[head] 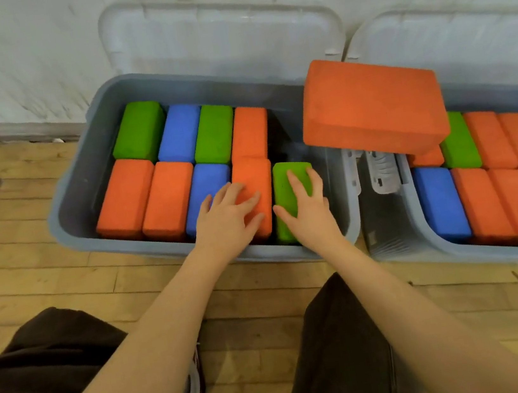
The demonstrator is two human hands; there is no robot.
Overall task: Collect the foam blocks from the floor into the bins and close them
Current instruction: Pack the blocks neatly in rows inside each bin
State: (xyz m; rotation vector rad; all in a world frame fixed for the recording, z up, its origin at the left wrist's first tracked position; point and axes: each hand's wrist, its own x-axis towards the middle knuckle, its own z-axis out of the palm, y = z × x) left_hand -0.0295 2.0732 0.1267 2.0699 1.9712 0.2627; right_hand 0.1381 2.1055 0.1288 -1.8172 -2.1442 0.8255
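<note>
Two grey bins stand side by side on the wood floor, lids raised against the wall. The left bin (69, 203) holds two rows of orange, blue and green foam blocks on edge. My left hand (225, 216) presses with spread fingers on an orange block (253, 177) in the front row. My right hand (308, 214) lies on a green block (284, 186) at the row's right end, thumb along its left side and fingers over its top. A large orange block (371, 104) sits across the rims between the bins. The right bin (422, 230) is also packed with blocks.
The left bin's clear lid (218, 32) and the right bin's lid (448, 39) lean on the white wall. Grey latches (380, 169) hang in the narrow gap between the bins. My knees in dark trousers and a shoe (193, 392) are on the floor in front.
</note>
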